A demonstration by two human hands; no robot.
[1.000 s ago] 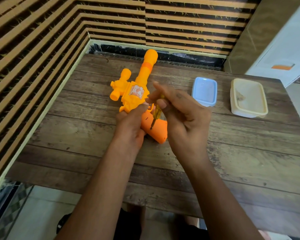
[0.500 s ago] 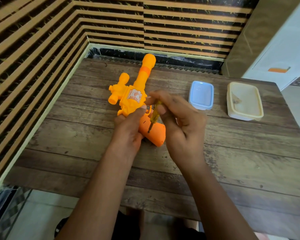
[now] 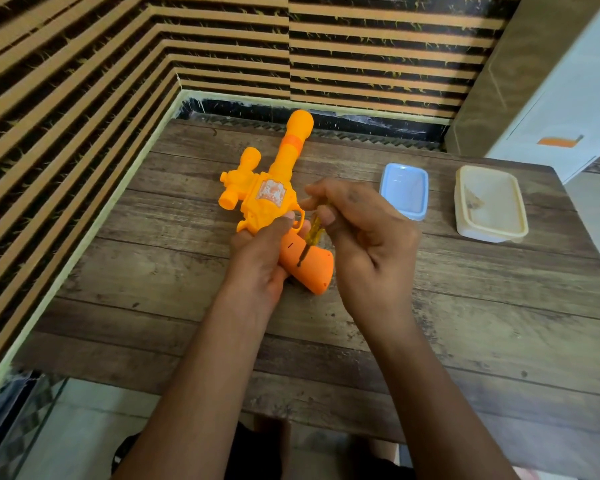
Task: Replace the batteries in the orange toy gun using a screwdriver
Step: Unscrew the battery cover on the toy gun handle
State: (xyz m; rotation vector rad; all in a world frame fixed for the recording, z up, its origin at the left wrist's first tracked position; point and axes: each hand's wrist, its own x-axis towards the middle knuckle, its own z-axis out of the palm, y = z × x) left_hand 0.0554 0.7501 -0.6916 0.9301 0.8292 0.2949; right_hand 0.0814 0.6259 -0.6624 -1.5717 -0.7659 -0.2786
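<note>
Slipping is the danger: left hand [image 3: 257, 258] grips the orange toy gun [image 3: 274, 202] by its handle, right hand [image 3: 364, 233] pinches the yellow screwdriver [image 3: 311, 233], whose tip could skid off the handle's screw.

toy gun [image 3: 269, 199] on table [image 3: 499, 323], left | two containers [image 3: 404, 190] right | screwdriver [image 3: 310, 237] tip on grip

The toy gun [image 3: 274, 199] is bright orange with a pale sticker. The screwdriver [image 3: 311, 233] has a clear yellow handle. One box [image 3: 404, 190] is light blue, another box [image 3: 490, 204] cream. The counter [image 3: 465, 323] is brown wood-grain.
</note>
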